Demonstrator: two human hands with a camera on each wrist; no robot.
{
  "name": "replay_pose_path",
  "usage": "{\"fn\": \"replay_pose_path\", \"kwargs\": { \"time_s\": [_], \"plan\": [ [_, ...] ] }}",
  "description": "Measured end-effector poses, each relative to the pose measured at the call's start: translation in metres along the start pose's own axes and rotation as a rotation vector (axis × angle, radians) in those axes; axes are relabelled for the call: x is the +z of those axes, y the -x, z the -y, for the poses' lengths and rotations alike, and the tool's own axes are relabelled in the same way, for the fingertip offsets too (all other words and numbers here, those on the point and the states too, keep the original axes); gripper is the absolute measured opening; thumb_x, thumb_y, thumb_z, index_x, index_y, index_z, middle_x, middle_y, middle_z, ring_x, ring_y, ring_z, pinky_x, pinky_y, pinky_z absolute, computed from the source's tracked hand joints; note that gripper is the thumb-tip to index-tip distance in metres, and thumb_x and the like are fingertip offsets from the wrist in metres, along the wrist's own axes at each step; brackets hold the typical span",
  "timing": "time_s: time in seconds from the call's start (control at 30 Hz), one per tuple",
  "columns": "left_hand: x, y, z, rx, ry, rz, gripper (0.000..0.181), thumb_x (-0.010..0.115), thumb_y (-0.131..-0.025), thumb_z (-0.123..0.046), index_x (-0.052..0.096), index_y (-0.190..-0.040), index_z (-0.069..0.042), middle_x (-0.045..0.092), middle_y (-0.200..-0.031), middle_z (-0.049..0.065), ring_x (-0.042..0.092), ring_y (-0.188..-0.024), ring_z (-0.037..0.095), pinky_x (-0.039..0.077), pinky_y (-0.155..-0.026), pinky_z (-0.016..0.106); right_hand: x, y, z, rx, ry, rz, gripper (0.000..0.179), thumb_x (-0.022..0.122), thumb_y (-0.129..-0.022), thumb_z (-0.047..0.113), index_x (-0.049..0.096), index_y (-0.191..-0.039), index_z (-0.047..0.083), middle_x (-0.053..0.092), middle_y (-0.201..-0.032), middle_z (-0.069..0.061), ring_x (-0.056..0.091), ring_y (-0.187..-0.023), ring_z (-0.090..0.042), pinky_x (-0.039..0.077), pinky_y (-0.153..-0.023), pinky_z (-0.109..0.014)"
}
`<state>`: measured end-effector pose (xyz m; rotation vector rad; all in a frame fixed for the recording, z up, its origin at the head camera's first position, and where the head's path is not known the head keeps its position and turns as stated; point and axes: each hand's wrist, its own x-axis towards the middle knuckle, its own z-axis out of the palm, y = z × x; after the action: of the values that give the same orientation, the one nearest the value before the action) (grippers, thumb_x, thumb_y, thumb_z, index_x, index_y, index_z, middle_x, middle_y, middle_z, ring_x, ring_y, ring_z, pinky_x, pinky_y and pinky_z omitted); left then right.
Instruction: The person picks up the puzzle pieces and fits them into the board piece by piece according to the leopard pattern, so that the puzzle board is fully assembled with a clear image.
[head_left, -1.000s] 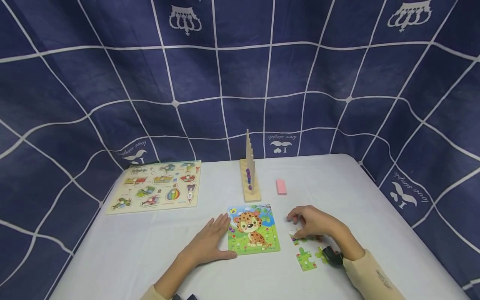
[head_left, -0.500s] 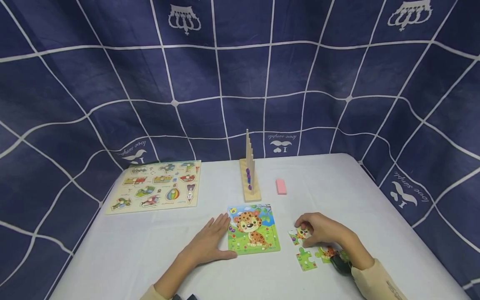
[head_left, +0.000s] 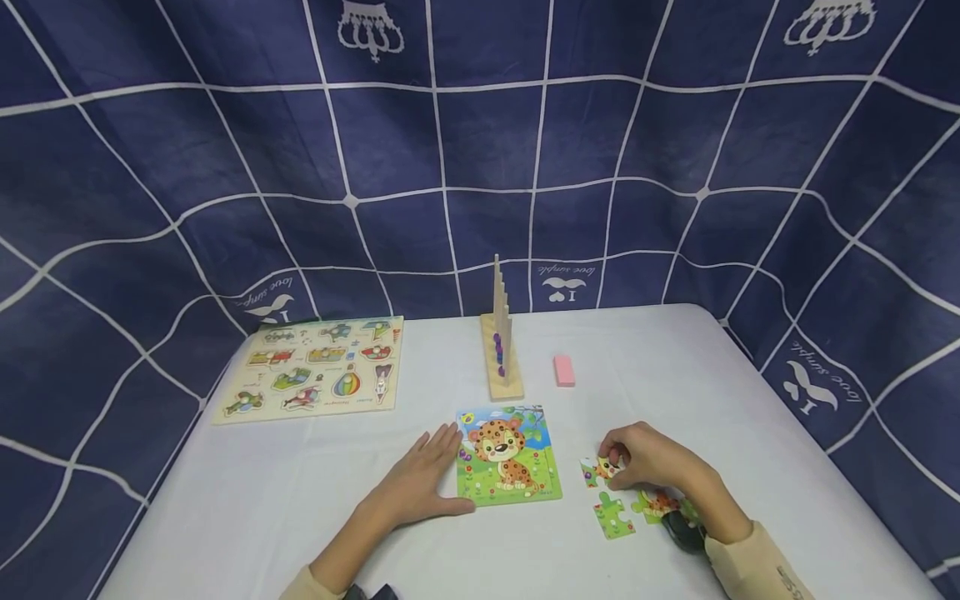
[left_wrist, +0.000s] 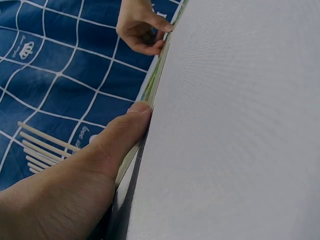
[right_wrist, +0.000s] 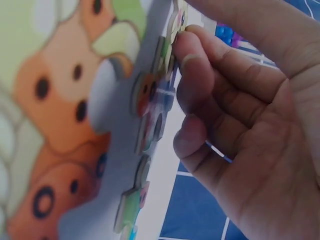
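Note:
In the head view my left hand (head_left: 422, 482) lies flat with straight fingers. Its fingertips and thumb meet the left side of a square leopard picture puzzle board (head_left: 504, 457). To the right of the board, my right hand (head_left: 654, 458) bends its thumb and forefinger about a small puzzle piece (head_left: 609, 468) bearing part of a leopard face; the hand covers part of it. Beside it lies a green flowered puzzle piece (head_left: 614, 517). Close to the right wrist is an orange spotted puzzle piece (head_left: 660, 504), large and blurred in the right wrist view.
A wooden peg board of vehicles (head_left: 322, 367) lies at the back left of the white table (head_left: 420, 558). Behind the leopard board stands a wooden rod counter (head_left: 501, 350) with purple and blue beads. A pink block (head_left: 564, 371) sits right of it. Blue checked cloth surrounds the table.
My right hand has drawn back slightly to the right and down, its thumb and forefinger coming to the face piece, and more pieces show. The left hand stays against the board.

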<state>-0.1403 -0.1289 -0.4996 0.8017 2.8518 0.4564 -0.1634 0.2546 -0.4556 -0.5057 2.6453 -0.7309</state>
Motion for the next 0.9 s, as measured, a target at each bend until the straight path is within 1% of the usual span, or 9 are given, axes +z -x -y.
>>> {"fn": "replay_pose_path", "kwargs": {
  "time_s": [0.13, 0.27, 0.57, 0.77, 0.9],
  "plan": [
    [0.0, -0.001, 0.0, 0.003, -0.004, -0.004, 0.113, 0.054, -0.075, -0.081, 0.025, -0.154, -0.005, 0.02, -0.163, 0.011, 0.019, -0.151, 0.027, 0.019, -0.124, 0.046, 0.001, 0.002, -0.003, -0.01, -0.023, -0.006, 0.029, 0.088, -0.067, 0.018, 0.069, -0.088, 0.015, 0.059, -0.073, 0.007, 0.05, -0.064, -0.005, 0.044, -0.055, -0.019],
    [0.0, 0.0, -0.001, 0.004, -0.006, -0.007, 0.113, 0.055, -0.075, -0.081, 0.025, -0.154, -0.004, 0.021, -0.162, 0.012, 0.02, -0.151, 0.027, 0.019, -0.124, 0.046, 0.003, 0.003, -0.007, -0.028, -0.047, -0.017, 0.029, 0.087, -0.067, 0.021, 0.069, -0.089, 0.014, 0.06, -0.073, 0.007, 0.051, -0.063, -0.003, 0.046, -0.053, -0.019],
    [0.003, -0.001, 0.0, 0.008, -0.007, -0.017, 0.113, 0.054, -0.075, -0.081, 0.026, -0.153, -0.004, 0.022, -0.162, 0.012, 0.021, -0.151, 0.027, 0.02, -0.124, 0.046, 0.005, 0.004, -0.012, -0.114, -0.019, -0.087, 0.027, 0.086, -0.068, 0.018, 0.068, -0.087, 0.014, 0.059, -0.07, 0.008, 0.048, -0.062, 0.0, 0.044, -0.053, -0.017],
    [0.003, -0.001, 0.001, 0.012, -0.017, -0.019, 0.113, 0.054, -0.075, -0.081, 0.026, -0.153, -0.004, 0.022, -0.162, 0.012, 0.022, -0.151, 0.027, 0.02, -0.124, 0.046, 0.006, 0.003, -0.014, -0.113, -0.011, -0.103, 0.026, 0.084, -0.066, 0.018, 0.069, -0.086, 0.016, 0.059, -0.07, 0.01, 0.05, -0.062, 0.0, 0.046, -0.055, -0.017],
    [0.003, 0.0, 0.001, 0.011, -0.015, -0.019, 0.113, 0.054, -0.075, -0.081, 0.026, -0.153, -0.004, 0.022, -0.162, 0.012, 0.021, -0.151, 0.027, 0.02, -0.124, 0.046, 0.005, 0.001, -0.014, -0.126, -0.026, -0.116, 0.027, 0.085, -0.065, 0.017, 0.069, -0.087, 0.015, 0.059, -0.07, 0.009, 0.051, -0.063, -0.002, 0.047, -0.056, -0.017]
  ]
}}
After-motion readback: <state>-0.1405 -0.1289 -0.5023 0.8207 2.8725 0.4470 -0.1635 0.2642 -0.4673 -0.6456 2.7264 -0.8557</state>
